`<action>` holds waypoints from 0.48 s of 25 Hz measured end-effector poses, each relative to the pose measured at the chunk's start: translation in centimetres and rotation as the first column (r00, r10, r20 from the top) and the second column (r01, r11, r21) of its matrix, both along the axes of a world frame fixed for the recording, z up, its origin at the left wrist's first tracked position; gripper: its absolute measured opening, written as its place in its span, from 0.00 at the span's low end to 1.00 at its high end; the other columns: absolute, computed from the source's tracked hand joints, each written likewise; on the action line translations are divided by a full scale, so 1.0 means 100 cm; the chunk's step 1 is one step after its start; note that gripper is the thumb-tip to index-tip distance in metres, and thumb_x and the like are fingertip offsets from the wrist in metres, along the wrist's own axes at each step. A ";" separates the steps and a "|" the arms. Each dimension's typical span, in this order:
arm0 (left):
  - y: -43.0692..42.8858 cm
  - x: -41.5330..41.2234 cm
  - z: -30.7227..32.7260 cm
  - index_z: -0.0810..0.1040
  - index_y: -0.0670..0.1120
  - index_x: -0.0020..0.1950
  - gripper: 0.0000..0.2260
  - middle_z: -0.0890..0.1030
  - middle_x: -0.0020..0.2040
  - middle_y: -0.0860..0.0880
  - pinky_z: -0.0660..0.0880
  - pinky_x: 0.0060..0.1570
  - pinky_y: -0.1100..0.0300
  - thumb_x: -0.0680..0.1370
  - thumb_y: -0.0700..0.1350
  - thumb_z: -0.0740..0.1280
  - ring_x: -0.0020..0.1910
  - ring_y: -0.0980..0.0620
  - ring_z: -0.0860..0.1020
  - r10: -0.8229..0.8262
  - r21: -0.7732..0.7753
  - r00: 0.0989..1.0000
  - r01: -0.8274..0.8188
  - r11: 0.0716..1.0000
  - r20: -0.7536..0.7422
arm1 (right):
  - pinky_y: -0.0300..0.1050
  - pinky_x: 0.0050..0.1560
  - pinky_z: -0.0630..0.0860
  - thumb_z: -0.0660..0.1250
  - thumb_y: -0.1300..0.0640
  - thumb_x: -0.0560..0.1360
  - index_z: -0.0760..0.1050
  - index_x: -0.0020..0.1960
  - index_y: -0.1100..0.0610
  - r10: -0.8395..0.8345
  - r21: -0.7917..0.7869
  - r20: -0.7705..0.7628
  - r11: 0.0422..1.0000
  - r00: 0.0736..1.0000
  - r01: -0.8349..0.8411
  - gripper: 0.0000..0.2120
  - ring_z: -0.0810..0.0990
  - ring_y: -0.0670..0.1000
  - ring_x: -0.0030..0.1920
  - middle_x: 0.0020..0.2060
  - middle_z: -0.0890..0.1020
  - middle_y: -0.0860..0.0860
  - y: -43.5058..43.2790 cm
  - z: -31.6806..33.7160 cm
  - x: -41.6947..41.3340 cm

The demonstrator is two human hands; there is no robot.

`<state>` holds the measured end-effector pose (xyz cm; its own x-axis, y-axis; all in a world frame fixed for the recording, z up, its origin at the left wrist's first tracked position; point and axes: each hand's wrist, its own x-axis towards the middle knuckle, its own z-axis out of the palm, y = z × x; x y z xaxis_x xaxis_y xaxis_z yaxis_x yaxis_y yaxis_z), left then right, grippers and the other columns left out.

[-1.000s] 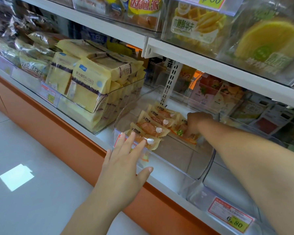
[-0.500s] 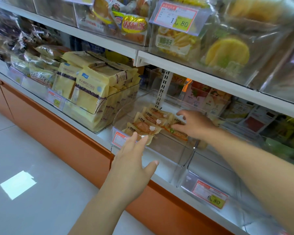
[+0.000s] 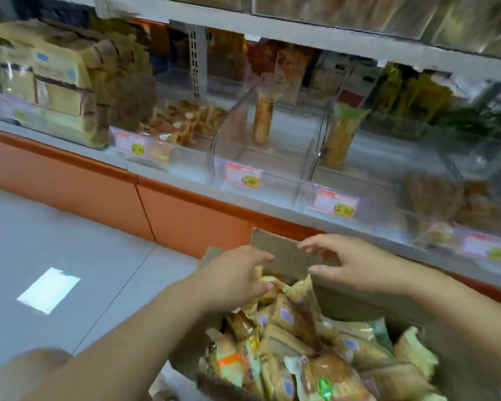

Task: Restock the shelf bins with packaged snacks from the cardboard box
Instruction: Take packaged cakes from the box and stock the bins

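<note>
The cardboard box (image 3: 284,257) is brown. The packaged snacks (image 3: 301,342) are mostly tan, some with bluish labels, one banded orange. The price tags (image 3: 243,175) are pink-edged with a yellow patch. The shelf base (image 3: 185,215) is orange and the floor (image 3: 55,227) pale grey. The blurred shelf packs (image 3: 55,82) look yellow with a dark stripe.

One head-worn wide-angle camera is aimed forward and down. The cardboard box (image 3: 284,256) is framed close at the bottom, the left hand (image 3: 235,277) and right hand (image 3: 359,266) are caught from above, and the shelf (image 3: 182,183) is taken obliquely beyond, blurred.
</note>
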<state>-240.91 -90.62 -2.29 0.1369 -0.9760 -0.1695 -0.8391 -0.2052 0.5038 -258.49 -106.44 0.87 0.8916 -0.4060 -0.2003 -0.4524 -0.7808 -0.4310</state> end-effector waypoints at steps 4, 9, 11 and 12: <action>-0.002 -0.030 -0.045 0.68 0.52 0.74 0.25 0.71 0.71 0.48 0.68 0.64 0.58 0.78 0.54 0.67 0.68 0.49 0.70 -0.082 0.190 0.997 0.079 0.979 0.007 | 0.32 0.53 0.69 0.66 0.49 0.78 0.71 0.65 0.39 -0.148 0.067 -0.228 0.984 0.962 0.167 0.16 0.73 0.36 0.53 0.59 0.76 0.37 -0.002 -0.060 -0.082; -0.002 -0.043 -0.079 0.62 0.52 0.77 0.32 0.74 0.69 0.47 0.72 0.62 0.54 0.75 0.50 0.70 0.64 0.47 0.74 -0.106 0.330 0.994 0.087 0.940 0.040 | 0.39 0.58 0.74 0.64 0.52 0.79 0.67 0.71 0.45 -0.271 0.206 -0.234 0.925 0.934 0.320 0.21 0.76 0.44 0.60 0.66 0.74 0.47 0.009 -0.109 -0.085; -0.008 -0.050 -0.085 0.55 0.52 0.79 0.36 0.74 0.68 0.47 0.73 0.60 0.53 0.76 0.54 0.69 0.64 0.45 0.75 -0.100 0.339 0.993 0.072 0.938 0.067 | 0.44 0.60 0.75 0.65 0.52 0.78 0.62 0.74 0.44 -0.336 0.280 -0.194 0.881 0.922 0.381 0.25 0.74 0.48 0.64 0.68 0.70 0.47 0.010 -0.123 -0.073; -0.012 -0.054 -0.088 0.52 0.52 0.79 0.37 0.76 0.66 0.46 0.73 0.59 0.54 0.76 0.56 0.67 0.63 0.45 0.75 -0.080 0.336 0.994 0.052 0.941 0.071 | 0.46 0.63 0.74 0.66 0.52 0.78 0.60 0.75 0.44 -0.370 0.320 -0.188 0.853 0.910 0.413 0.28 0.72 0.49 0.66 0.70 0.68 0.48 0.010 -0.129 -0.067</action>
